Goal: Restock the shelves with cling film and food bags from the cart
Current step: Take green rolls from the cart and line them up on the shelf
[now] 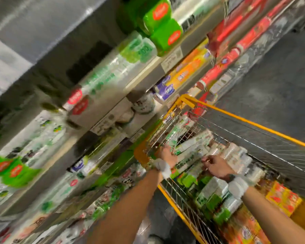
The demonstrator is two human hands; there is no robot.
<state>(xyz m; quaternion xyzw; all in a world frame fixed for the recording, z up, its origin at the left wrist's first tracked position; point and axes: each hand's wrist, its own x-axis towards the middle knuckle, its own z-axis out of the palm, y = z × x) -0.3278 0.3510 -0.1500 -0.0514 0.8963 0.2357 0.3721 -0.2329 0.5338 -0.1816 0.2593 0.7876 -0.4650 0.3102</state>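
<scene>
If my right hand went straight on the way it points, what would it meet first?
Probably the white-and-green packs stacked in the cart, just ahead of your right hand; blur hides whether its fingers already touch them.

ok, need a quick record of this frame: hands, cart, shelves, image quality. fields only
left hand: inside the cart, at a white-and-green pack; grip unclear
right hand: inside the cart, over the packs; grip unclear
cart: yellow-framed wire, beside the shelves, loaded with packs
shelves: stocked; green packs up top, red rolls and orange box further along
wrists: white band on each
image: heavy motion blur
</scene>
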